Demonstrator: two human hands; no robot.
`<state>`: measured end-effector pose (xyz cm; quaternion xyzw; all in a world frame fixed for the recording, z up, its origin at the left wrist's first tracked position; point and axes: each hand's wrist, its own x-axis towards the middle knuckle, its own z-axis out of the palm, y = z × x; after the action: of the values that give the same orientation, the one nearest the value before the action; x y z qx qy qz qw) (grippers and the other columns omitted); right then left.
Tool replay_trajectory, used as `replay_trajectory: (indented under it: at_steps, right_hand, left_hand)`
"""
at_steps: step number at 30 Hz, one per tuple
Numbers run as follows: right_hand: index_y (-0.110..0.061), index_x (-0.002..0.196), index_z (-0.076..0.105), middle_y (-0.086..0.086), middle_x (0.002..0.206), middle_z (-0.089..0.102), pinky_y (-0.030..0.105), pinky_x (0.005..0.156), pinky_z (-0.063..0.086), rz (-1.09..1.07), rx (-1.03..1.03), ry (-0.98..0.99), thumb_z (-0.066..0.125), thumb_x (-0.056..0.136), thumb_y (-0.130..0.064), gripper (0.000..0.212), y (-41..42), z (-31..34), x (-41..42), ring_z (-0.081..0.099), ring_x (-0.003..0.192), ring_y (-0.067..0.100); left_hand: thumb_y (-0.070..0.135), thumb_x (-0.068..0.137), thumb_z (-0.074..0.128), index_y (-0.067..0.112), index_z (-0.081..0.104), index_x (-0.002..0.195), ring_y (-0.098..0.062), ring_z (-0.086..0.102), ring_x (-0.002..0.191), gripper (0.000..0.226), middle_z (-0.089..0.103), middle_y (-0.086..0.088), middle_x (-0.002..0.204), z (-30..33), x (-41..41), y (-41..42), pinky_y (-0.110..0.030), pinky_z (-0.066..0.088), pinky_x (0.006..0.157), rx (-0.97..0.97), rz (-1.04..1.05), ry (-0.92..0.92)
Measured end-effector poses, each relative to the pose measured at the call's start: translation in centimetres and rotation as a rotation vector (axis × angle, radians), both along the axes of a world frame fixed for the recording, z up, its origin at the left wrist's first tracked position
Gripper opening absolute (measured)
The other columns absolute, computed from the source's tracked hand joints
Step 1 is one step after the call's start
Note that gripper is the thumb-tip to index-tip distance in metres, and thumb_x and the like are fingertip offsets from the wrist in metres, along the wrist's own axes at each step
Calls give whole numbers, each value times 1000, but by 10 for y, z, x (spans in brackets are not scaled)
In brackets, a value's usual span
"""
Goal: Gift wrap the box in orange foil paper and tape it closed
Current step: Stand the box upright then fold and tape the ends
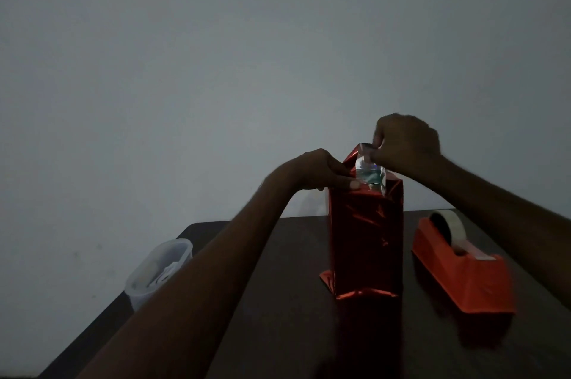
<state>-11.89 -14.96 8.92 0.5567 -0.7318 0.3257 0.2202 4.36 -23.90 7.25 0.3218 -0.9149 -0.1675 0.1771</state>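
A dim room with a plain grey wall (216, 69) stood behind a dark table (278, 332). The box (366, 239), wrapped in orange foil (352, 159), stood upright near the table's middle, its open foil end uppermost and a folded flap showing at its base. The left hand (318, 170) gripped the box's top left corner, thumb pressed on the front face. The right hand (404, 140), fingers curled, pinched the foil at the top; a clear strip of tape (369, 171) hung below those fingers over the upper edge. An orange dispenser (463, 273) holding a tape roll (448, 227) rested on the table right of the box, apart from it. A translucent tub (157, 270) sat at the table's left edge, contents unclear
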Motion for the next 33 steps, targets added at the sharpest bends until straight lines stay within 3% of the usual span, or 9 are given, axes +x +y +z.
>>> replay_trajectory:
  at_steps: [2,4,6,8,11,16,21,30,33]
  right_hand:
    - [-11,82,62,3,78,62,27,62,39,28,-48,-140,75,76,-46,38,2,-1,-8,58,71,21]
    - [-9,91,59,7,84,59,28,63,43,109,157,-367,72,80,-53,47,4,-5,-13,57,74,21]
    - [-8,124,53,18,117,58,44,82,52,221,467,-674,68,80,-59,69,9,-9,-9,58,104,35]
    - [-8,133,45,24,119,59,55,87,52,267,612,-802,68,81,-56,74,12,-14,-2,60,104,42]
    - [-4,103,45,16,81,58,39,61,51,267,559,-873,68,89,-31,38,10,-15,2,58,68,27]
    - [-2,101,51,16,80,59,41,58,53,269,537,-874,63,94,-17,21,9,-14,-3,59,65,27]
    - [-5,115,48,18,89,61,46,62,52,312,547,-908,60,95,-30,35,13,-15,-3,61,75,31]
    - [-1,120,50,21,93,64,44,61,54,303,564,-863,61,94,-20,34,9,-15,-3,64,76,32]
    - [-1,128,46,21,94,62,39,55,52,311,532,-884,58,95,-31,46,9,-15,-2,63,75,31]
  left_hand:
    - [44,84,71,24,71,119,-17,59,86,40,69,-2,115,0,0,0,-33,54,78,7,-8,10]
    - [46,84,72,25,72,117,-17,59,85,39,70,-3,113,0,0,-1,-31,53,74,9,-19,14]
    - [45,84,72,26,72,117,-17,60,86,39,70,-1,111,-1,0,-1,-28,51,71,14,-23,22]
    - [48,82,73,29,72,117,-21,64,94,40,71,3,111,-2,1,-3,-29,53,74,16,-17,22]
    - [49,82,72,28,71,119,-20,64,95,43,69,4,114,-1,1,-2,-30,54,76,18,-9,11]
    - [44,84,71,23,71,120,-13,60,87,42,69,0,116,-1,0,0,-29,53,74,22,-14,11]
    - [45,84,71,24,71,120,-21,64,101,41,69,1,119,-1,3,0,-35,55,81,23,-14,14]
    - [44,85,70,25,72,118,-8,57,79,38,69,-2,115,0,2,0,-21,49,67,0,-13,0]
    - [41,87,70,26,72,118,-10,57,78,35,71,-2,112,-2,2,-2,-25,50,70,-6,-16,11]
